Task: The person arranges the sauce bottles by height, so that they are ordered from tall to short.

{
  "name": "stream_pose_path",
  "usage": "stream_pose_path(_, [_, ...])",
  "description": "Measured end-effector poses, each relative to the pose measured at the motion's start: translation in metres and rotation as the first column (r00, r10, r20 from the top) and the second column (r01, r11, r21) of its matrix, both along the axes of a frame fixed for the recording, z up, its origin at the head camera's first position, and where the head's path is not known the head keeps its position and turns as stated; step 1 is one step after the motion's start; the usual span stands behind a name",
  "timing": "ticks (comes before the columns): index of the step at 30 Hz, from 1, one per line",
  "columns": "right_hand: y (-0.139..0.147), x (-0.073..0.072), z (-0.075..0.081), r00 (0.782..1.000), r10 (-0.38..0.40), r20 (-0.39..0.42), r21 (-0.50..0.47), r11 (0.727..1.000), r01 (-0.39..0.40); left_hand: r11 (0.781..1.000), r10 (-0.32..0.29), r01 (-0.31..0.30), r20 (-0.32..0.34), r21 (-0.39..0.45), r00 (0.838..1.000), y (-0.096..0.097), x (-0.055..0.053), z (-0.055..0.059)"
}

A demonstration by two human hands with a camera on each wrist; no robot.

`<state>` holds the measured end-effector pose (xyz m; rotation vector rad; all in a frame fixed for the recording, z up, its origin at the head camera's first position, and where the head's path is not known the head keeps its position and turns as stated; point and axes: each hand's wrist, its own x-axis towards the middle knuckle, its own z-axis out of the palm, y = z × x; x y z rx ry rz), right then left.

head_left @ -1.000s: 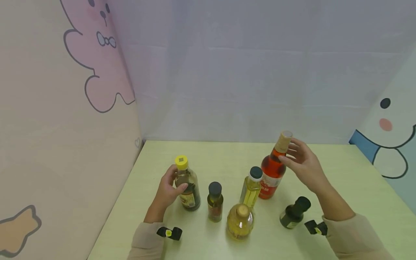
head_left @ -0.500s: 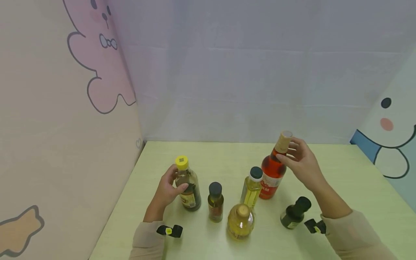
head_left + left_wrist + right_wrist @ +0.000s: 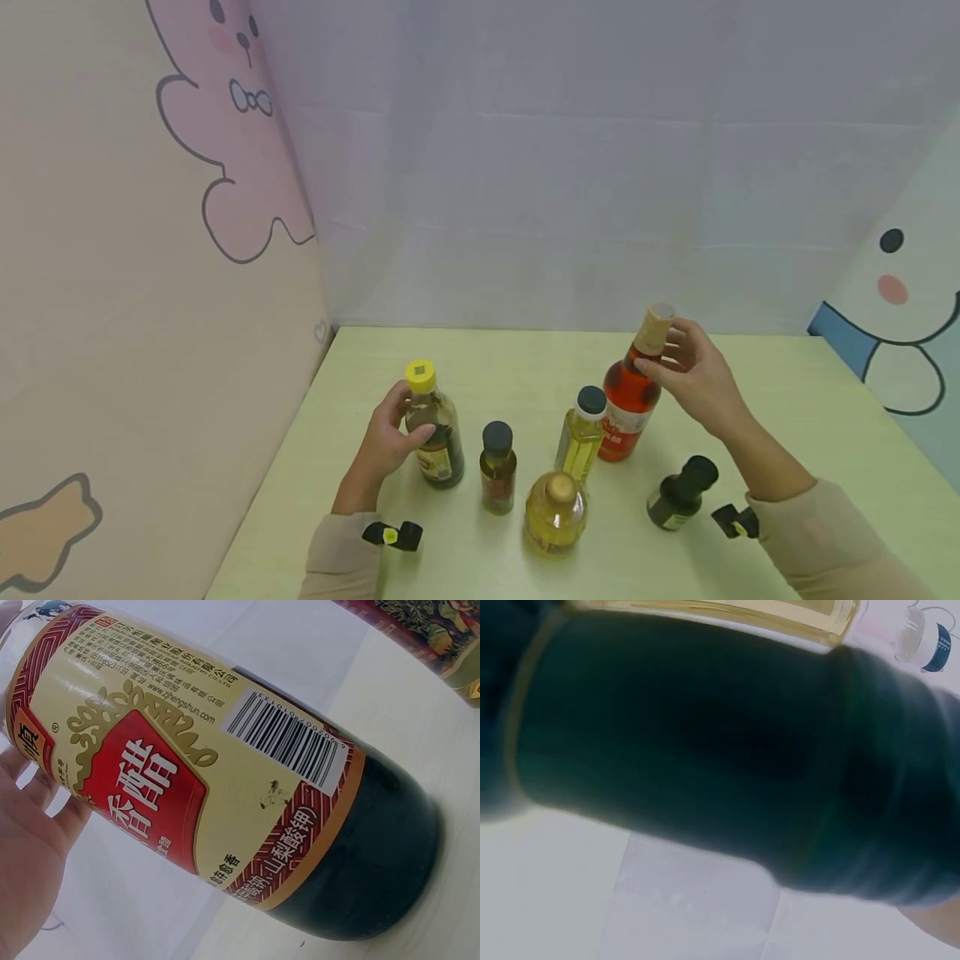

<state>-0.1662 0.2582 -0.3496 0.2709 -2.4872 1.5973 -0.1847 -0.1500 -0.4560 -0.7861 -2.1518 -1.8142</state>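
In the head view my left hand (image 3: 392,433) holds a vinegar bottle (image 3: 441,454) with a yellow cap, thumb in front and fingers behind its upper part. The bottle stands upright on the table; its red and cream label (image 3: 165,765) fills much of the left wrist view. My right hand (image 3: 697,379) grips the neck of a tall bottle of red liquid (image 3: 628,390), with the thumb across the front. A small dark bottle (image 3: 678,496) stands below my right forearm. Blurred, a dark green bottle (image 3: 690,742) covers most of the right wrist view and hides my right fingers there.
Between my hands stand a small dark-capped bottle (image 3: 498,479), a green-capped bottle of yellow oil (image 3: 579,442) and a round, gold-capped bottle (image 3: 555,521). All are on the pale yellow table (image 3: 495,358). A cartoon-printed wall (image 3: 187,375) borders the left side, a plain sheet (image 3: 525,208) the back.
My right thumb has slid slightly left across the red bottle's neck. My left hand and the bottles stay in place.
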Motion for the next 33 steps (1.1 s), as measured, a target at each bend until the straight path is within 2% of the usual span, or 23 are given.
stream_pose_path(13, [0.002,-0.003,0.001,0.998,-0.029,-0.062,0.046,0.998,0.032,1.0,0.01,-0.01,0.016,0.005,1.0,0.002,0.001,0.002])
stream_pose_path(24, [0.004,-0.007,-0.001,0.995,-0.082,-0.06,0.032,0.996,0.084,1.0,0.004,-0.004,0.002,-0.005,1.0,0.002,-0.001,0.0])
stream_pose_path(25, [0.004,-0.007,-0.001,0.995,-0.085,-0.055,0.027,0.996,0.087,1.0,0.005,-0.005,0.013,-0.007,1.0,0.003,0.001,0.004])
stream_pose_path(31, [0.001,-0.012,0.002,0.994,-0.112,-0.017,0.009,0.994,0.113,1.0,0.015,-0.015,0.014,-0.014,1.0,0.002,0.001,0.001])
stream_pose_path(32, [0.001,-0.013,0.002,0.993,-0.117,-0.014,0.005,0.993,0.117,1.0,0.018,-0.017,0.006,-0.014,1.0,0.001,-0.001,-0.003])
stream_pose_path(33, [0.0,-0.015,0.002,0.993,-0.121,-0.012,0.003,0.993,0.121,1.0,0.019,-0.019,0.007,-0.013,1.0,0.001,-0.001,-0.003])
